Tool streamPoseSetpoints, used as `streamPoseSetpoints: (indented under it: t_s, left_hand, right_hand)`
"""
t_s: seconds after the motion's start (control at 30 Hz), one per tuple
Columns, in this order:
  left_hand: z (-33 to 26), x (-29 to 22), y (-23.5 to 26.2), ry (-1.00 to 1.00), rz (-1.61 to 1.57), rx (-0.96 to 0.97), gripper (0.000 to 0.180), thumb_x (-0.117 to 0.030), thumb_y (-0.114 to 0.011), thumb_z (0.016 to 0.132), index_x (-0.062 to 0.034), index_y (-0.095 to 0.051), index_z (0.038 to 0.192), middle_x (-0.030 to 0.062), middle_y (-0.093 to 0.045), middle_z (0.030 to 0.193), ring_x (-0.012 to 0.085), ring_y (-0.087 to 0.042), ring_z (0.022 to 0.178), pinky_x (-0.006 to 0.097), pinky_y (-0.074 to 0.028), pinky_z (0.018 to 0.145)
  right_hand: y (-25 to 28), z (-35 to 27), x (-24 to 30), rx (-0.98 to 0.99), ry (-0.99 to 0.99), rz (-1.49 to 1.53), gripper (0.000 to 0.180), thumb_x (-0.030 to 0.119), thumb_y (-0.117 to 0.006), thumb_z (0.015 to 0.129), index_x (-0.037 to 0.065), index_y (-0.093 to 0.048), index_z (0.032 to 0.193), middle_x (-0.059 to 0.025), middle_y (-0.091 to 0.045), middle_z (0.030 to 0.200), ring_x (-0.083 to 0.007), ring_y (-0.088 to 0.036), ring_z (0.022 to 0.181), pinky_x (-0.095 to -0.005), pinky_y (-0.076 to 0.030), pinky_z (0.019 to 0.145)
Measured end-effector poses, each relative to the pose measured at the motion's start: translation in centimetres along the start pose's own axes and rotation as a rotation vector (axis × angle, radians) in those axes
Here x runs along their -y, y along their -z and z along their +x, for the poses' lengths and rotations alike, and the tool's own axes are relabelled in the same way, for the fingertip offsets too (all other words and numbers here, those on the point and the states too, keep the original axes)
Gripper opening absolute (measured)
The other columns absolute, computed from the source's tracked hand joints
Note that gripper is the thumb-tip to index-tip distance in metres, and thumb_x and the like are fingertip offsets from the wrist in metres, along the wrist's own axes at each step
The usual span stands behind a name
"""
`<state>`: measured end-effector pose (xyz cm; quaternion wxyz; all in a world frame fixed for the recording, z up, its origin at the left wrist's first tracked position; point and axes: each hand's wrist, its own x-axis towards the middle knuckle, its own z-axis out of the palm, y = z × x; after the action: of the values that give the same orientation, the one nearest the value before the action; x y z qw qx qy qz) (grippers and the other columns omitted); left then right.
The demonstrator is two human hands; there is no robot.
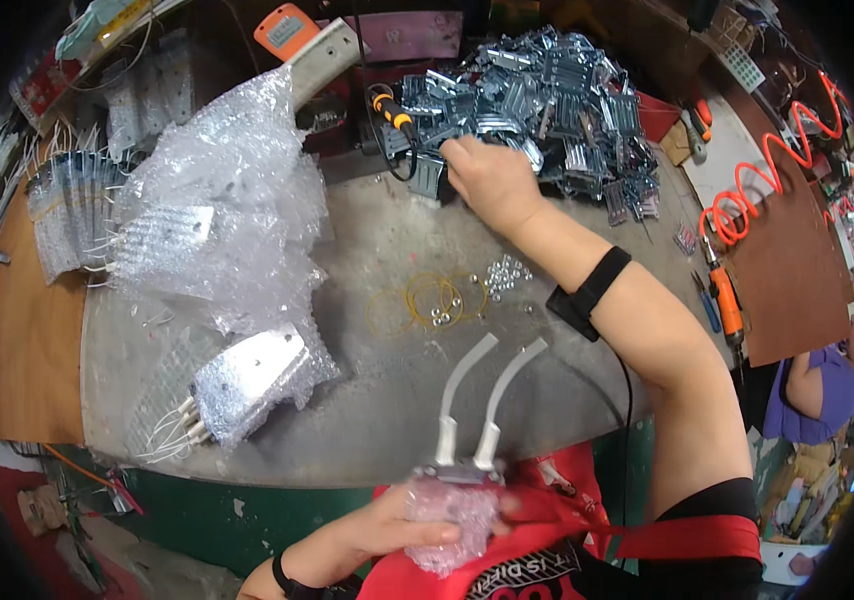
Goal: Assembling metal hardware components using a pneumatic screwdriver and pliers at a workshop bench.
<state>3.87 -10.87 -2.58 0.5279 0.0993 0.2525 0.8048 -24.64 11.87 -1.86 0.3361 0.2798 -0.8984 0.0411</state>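
My left hand is close to my body at the table's front edge, its fingers closed around a bubble-wrapped metal part. Two pale sleeved leads curve up from that part over the tabletop. My right hand reaches to the near side of a heap of small shiny metal brackets. Its fingers are curled together, and what they grip, if anything, is hidden. Just left of it lie a bracket and a black-and-yellow screwdriver.
Bubble wrap with wrapped metal parts covers the left side. Yellow rubber bands and small nuts lie mid-table. On the right are an orange electric screwdriver, its coiled cord and pliers. Another person sits at far right.
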Motion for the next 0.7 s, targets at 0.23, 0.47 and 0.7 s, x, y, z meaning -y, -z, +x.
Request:
streamPoseSetpoints:
  t_s: [0.23,0.47,0.7]
  left_hand:
    - [-0.8,-3.2,0.3,-0.308,0.112,-0.455,0.077,-0.016,-0.072,0.080,-0.0016,-0.029,0.142,0.0215,-0.052,0.128,0.0333,-0.060,0.109,0.045,-0.053,0.087]
    - [1.3,-2.7,1.1,-0.319,-0.153,-0.492,0.080,-0.040,-0.071,0.081,-0.0009,-0.033,0.139,0.0238,-0.057,0.116,0.0336,-0.064,0.096,0.045,-0.056,0.077]
    - [3.6,-5.5,0.2,-0.278,0.046,-0.559,0.056,-0.018,-0.070,0.081,0.0010,-0.046,0.128,0.0205,-0.062,0.109,0.0317,-0.065,0.096,0.045,-0.055,0.079]
  right_hand:
    - [6.6,-7.4,0.3,-0.014,-0.150,0.112,0.012,0.012,-0.064,0.078,0.010,-0.058,0.088,-0.0073,-0.060,0.077,-0.0299,-0.062,0.064,-0.0394,-0.050,0.055]
    - [9.7,-13.1,-1.4,0.039,-0.325,0.126,0.010,0.012,-0.065,0.079,0.009,-0.058,0.085,-0.0080,-0.060,0.077,-0.0307,-0.061,0.063,-0.0384,-0.049,0.055]
    - [14.1,-12.6,-0.9,0.619,-0.206,-0.016,0.033,0.030,-0.071,0.074,0.013,-0.062,0.101,-0.0089,-0.060,0.095,-0.0298,-0.063,0.082,-0.0429,-0.050,0.064]
